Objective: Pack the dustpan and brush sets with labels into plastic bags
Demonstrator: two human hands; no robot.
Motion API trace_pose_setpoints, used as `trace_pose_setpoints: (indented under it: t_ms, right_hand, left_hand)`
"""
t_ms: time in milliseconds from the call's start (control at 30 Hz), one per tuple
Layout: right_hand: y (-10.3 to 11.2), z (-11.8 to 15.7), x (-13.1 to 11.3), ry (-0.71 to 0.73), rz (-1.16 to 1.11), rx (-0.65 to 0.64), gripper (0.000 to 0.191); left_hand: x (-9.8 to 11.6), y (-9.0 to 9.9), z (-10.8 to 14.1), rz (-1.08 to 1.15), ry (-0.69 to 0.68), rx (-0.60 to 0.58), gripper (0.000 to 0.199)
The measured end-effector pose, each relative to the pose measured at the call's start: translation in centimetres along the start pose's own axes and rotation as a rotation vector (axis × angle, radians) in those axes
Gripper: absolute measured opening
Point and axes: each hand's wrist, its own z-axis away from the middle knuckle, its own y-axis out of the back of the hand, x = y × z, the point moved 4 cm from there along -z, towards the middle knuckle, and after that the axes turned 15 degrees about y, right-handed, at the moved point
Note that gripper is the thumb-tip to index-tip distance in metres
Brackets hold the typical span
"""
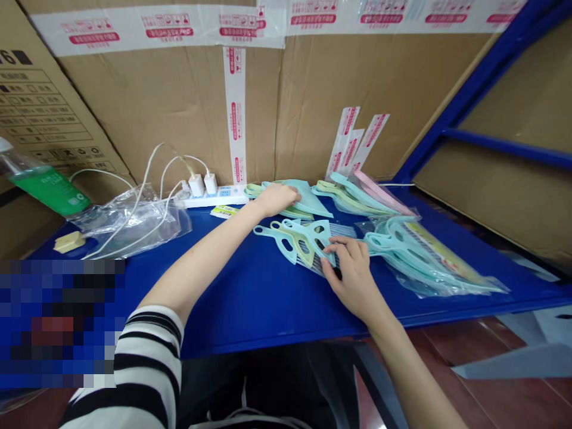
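My left hand (277, 199) reaches to the back of the blue table and rests on a pile of light blue and green dustpans (310, 199); its fingers curl over the top dustpan's near end. Nearer the front lie several small brushes (297, 241) with blue and yellow-green handles and dark bristles. My right hand (351, 265) is at the right end of these brushes, thumb and fingers bent around the edge of a blue one. To its right are blue dustpans in clear plastic (415, 253). Behind those, green, blue and pink dustpans (366, 196) lean together.
A white power strip (214, 195) with chargers and cables sits at the back left. Beside it are crumpled clear plastic (156, 223), a yellow block (69, 242) and a bottle of green liquid (51, 187). Cardboard (179, 89) stands behind the table (241, 304); a blue frame (451, 113) rises right.
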Motion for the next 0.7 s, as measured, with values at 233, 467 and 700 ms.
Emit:
trace_pose_setpoints:
  t_ms: [233, 467, 700]
  right_hand:
    - [0.6, -0.1, -0.1, -0.009, -0.062, -0.005, 0.003]
    - [0.4, 0.1, -0.7, 0.001, -0.171, -0.061, 0.003]
    - [0.4, 0.1, -0.7, 0.002, -0.247, -0.129, 0.005]
  left_hand:
    - [-2.2, 2.9, 5.2, -0.065, 0.073, 0.111, 0.027]
    - [-4.3, 4.3, 17.3, -0.149, 0.068, 0.309, 0.029]
    - [-4.5, 3.3, 24.5, -0.094, -0.014, 0.399, 0.039]
